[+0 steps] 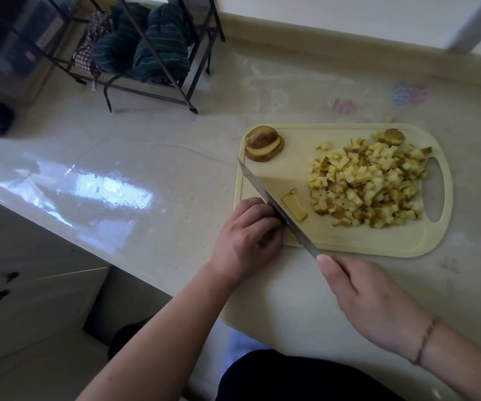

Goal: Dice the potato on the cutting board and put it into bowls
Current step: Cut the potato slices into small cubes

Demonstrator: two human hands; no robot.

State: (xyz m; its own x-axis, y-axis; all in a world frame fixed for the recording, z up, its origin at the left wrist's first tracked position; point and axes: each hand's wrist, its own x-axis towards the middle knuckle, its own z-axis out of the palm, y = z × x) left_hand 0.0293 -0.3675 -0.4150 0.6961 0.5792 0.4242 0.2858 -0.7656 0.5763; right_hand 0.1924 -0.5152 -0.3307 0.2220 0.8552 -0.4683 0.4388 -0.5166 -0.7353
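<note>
On the pale glossy table (152, 157), our cream plastic cutting board (346, 238) carries heaped potato dice (369, 183). Our right hand (369, 302) grips the long steel knife (274, 204); left hand (248, 235), fingers curled, hides its piece, knuckles touching the blade: a slip risks a cut.

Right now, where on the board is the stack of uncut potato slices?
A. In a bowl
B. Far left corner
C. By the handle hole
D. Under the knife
B: the slices sit at the far left corner of the board, apart from the dice piled toward the handle hole.
</note>
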